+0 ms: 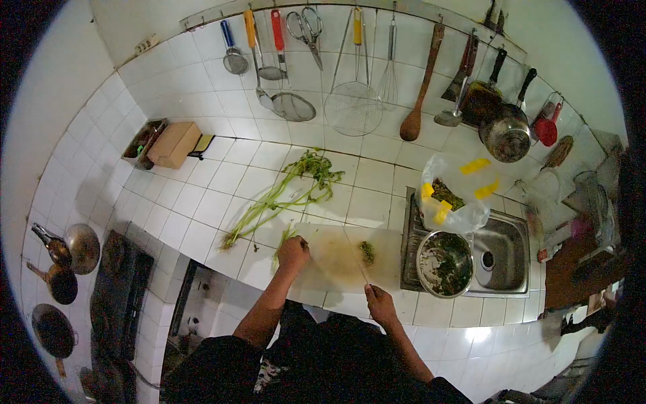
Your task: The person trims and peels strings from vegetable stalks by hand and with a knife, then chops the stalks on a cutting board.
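A person at a tiled kitchen desk [202,195] chops leafy greens on a pale cutting board [336,259]. The left hand [293,252] is closed around a few green stems [281,244] at the board's left edge, fingers curled in; the right hand [380,303] is wrapped around the handle of a knife [363,273], whose blade angles up toward a small pile of chopped greens [367,252] near the board's middle. A longer bunch of uncut greens [286,192] lies on the desk behind the board. To the right, a metal bowl [444,262] of chopped greens sits in the sink [501,256], just below a plastic bag [454,192]. Done well, this step likely calls for tucked fingertips, stems fed steadily under the blade, and the tip kept low. Both forearms reach forward from the body, elbows bent, the left stretched further out than the right.
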Demonstrator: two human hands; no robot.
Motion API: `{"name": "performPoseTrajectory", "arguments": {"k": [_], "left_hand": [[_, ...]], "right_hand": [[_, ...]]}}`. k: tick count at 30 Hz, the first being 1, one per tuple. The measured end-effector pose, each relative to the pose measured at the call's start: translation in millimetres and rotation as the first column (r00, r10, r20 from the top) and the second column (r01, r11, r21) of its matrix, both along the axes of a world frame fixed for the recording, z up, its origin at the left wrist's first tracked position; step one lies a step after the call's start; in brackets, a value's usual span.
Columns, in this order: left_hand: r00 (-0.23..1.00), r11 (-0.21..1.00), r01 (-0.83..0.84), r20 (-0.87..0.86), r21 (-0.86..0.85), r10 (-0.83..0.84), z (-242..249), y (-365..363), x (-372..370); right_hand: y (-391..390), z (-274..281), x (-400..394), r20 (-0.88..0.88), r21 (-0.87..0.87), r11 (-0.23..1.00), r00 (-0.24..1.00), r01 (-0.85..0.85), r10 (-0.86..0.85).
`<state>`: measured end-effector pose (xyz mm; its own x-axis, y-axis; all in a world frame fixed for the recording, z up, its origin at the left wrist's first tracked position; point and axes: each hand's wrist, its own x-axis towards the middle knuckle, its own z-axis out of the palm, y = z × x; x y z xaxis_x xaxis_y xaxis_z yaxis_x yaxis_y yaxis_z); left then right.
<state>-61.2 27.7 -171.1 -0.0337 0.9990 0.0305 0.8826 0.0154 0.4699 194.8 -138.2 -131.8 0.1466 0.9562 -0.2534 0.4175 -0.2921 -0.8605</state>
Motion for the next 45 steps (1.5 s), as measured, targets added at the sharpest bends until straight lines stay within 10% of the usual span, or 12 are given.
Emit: {"name": "performPoseTrajectory", "arguments": {"k": [24, 29, 39, 45], "left_hand": [[0.888, 0.923, 0.377, 0.314, -0.076, -0.336, 47.7, -103.1, -27.9], [0.835, 0.91, 0.397, 0.365, 0.12, -0.412, 88.2, -106.1, -13.5], [0.748, 0.811, 0.535, 0.313, 0.235, -0.585, 89.5, -110.8, 32.3], [0.893, 0.854, 0.247, 0.236, 0.458, -0.384, 94.7, -77.7, 20.6]], "right_hand": [[22.3, -0.5, -4.8, 0.066, 0.084, 0.985, 0.987, -0.149, 0.144], [32.8, 24.5, -11.0, -0.334, -0.323, 0.941, 0.942, -0.098, -0.017], [70.2, 54.9, -37.2, -0.623, -0.087, 0.996, 0.781, -0.007, -0.049], [68.1, 94.8, -25.7, -0.696, -0.185, 0.975, 0.717, -0.12, -0.044]]}}
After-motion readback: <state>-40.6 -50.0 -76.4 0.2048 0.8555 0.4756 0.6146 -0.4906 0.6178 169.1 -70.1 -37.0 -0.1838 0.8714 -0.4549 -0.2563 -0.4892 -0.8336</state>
